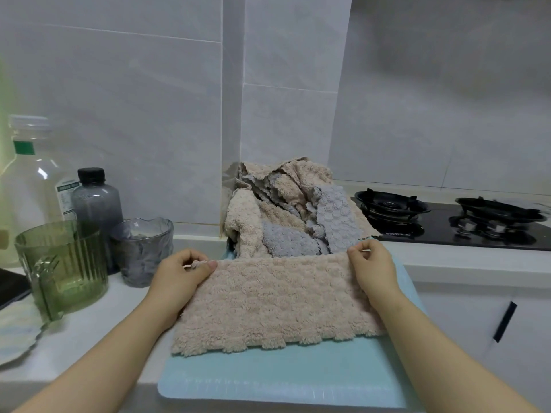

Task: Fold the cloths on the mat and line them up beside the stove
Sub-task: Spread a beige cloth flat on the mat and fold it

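On mat (268, 377), left hand (182, 272), right hand (372, 266) fingers (362, 248) pinch beige cloth (274, 302) far corners. Risk: uneven pull skews fold, snags pile (286, 210) behind.

A fluffy beige cloth (274, 299) lies spread across the pale blue mat (268, 380) at lower centre. Behind it, crumpled beige and grey cloths (286, 210) form a heap, left of the black stove (447, 228).

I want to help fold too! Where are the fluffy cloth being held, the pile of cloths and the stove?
beige cloth (277, 302), head view, middle of its fluffy top face.
pile of cloths (292, 186), head view, a beige fold high in the heap.
stove (441, 231), head view, bare black glass between the burners.
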Available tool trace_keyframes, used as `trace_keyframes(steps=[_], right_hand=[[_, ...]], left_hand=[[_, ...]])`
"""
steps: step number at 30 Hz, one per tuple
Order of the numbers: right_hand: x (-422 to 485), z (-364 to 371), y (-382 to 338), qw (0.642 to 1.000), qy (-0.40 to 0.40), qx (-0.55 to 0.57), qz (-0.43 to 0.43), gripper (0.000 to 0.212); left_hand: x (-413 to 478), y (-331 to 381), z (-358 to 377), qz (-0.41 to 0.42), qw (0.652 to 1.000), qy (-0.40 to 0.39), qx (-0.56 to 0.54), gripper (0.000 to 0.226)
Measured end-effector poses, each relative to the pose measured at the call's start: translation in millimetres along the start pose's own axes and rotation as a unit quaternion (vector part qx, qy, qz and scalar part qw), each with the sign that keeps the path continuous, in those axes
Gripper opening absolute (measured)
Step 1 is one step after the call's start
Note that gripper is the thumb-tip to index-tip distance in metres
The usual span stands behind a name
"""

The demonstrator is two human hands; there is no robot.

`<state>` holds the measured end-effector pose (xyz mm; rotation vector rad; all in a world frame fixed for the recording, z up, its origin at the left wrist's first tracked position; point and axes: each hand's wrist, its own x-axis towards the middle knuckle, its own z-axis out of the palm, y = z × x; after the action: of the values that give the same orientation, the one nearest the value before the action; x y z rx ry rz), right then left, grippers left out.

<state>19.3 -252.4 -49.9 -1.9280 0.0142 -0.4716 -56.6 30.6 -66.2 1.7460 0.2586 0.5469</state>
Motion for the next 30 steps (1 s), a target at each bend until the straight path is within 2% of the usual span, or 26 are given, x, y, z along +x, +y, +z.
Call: trace_keyframes(steps=[5,9,11,14,20,22,26,30], right_hand=[[1.7,14.6,9.4,0.995,-0.043,-0.085,0.009,0.011],[-1.8,8.1,2.4,0.982,-0.175,-0.048,0.06,0.019],[-1.4,1.6,-0.7,0.972,-0.213,-0.061,0.072,0.025],[2.6,-1.4,4.8,0.974,-0.196,-0.088,0.073,0.021],[12.7,7.3,15.9,0.993,-0.094,-0.032,0.064,0.011],[14.2,10.4,16.7,0.995,-0.072,-0.046,0.06,0.013],[7.2,16.4,16.0,0.988,-0.106,-0.101,0.041,0.025],[-2.8,1.5,6.1,0.984,-0.147,-0.017,0.101,0.046]], left_hand=[[3.5,-3.7,3.8,0.038,0.997,0.008,0.073,0.013],[7.8,-6.2,4.9,0.042,0.993,0.009,0.11,0.025],[8.4,-6.8,5.7,0.04,0.993,0.004,0.115,0.03],[7.1,-7.7,5.8,0.043,0.992,0.004,0.116,0.035],[5.6,-7.4,5.2,0.049,0.993,0.02,0.101,0.039],[5.5,-7.3,5.2,0.056,0.992,0.022,0.113,0.04],[5.7,-5.4,6.5,0.062,0.984,0.018,0.165,0.041],[1.9,-3.9,7.9,0.052,0.984,0.014,0.172,0.038]])
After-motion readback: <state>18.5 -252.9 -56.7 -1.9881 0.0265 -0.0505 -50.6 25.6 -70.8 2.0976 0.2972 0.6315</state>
